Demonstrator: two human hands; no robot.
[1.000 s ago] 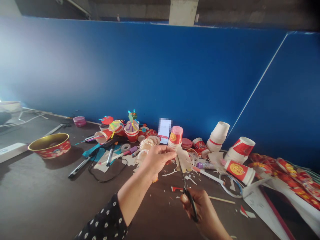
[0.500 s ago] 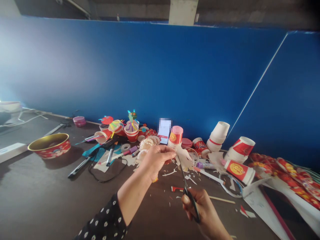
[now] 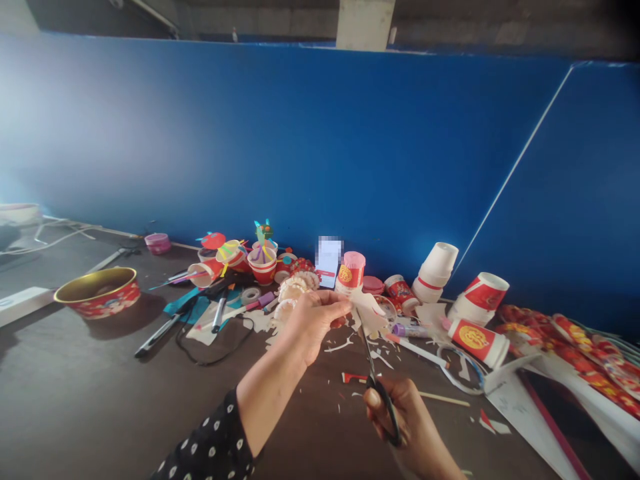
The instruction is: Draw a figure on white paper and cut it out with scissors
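Observation:
Between the thumb and fingers of my left hand (image 3: 317, 320) is the edge of a white piece of paper (image 3: 370, 312), held above the table. My right hand (image 3: 404, 417) grips a pair of black-handled scissors (image 3: 371, 367), their blades pointing up and away from me. The blade tips reach the paper beside my left fingertips; how far they are apart is hard to tell. White and red paper scraps (image 3: 355, 378) lie on the table below the scissors. A phone (image 3: 329, 261) leans upright behind my left hand, next to a red and white paper cup (image 3: 351, 272).
Paper cups (image 3: 436, 272) stand stacked at the right, with one lying cup (image 3: 479, 343) nearer. To the left are a gold-lined red tin (image 3: 100, 300), markers (image 3: 160, 337) and cups with paper figures (image 3: 263, 263). A blue partition (image 3: 320, 147) rises behind the table.
The white paper has tilted and shifted slightly between the hand and the scissors. Both hands keep nearly the same place and hold.

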